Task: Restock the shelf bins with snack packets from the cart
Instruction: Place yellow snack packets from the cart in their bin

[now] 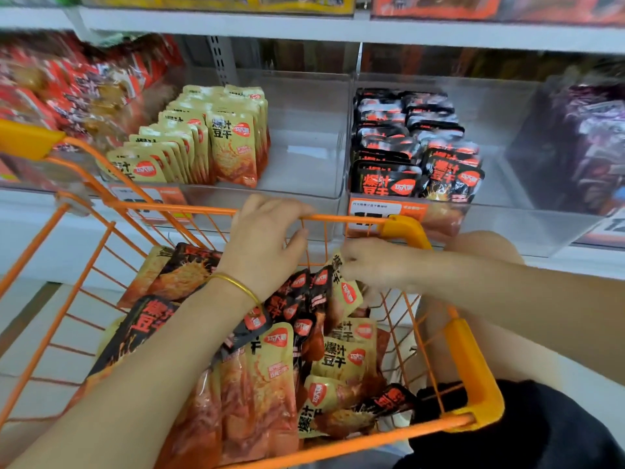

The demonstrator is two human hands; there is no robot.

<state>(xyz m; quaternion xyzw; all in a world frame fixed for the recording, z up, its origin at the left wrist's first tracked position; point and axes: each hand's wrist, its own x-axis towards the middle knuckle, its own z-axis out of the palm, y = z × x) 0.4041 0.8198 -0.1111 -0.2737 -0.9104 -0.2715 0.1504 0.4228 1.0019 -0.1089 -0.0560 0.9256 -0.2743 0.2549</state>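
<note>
Pick step, mid-restock. My right hand is pinching a tan packet by its top edge, just inside the cart near its far right corner. It's a bit blurred, but the pinch is reading clear enough. My left hand is gripping the cart's far rim, fingers over the wire and thumb under, steadying it.

The packet is touching the mixed pile of tan and black packets filling the cart, so it's not lifted clear yet. Next, I'm judging: raise it over the far rim and carry it to the tan bin, straight beyond that rim, not the black bin beyond the cart's far right corner.

Room: the tan rows are sitting in the bin's half toward the cart's left, and the other half is lying bare, so there's plenty of space.

Watch-outs: the wire rim, my own left hand in the path, the bin's clear front wall, and the shelf overhanging above.
</note>
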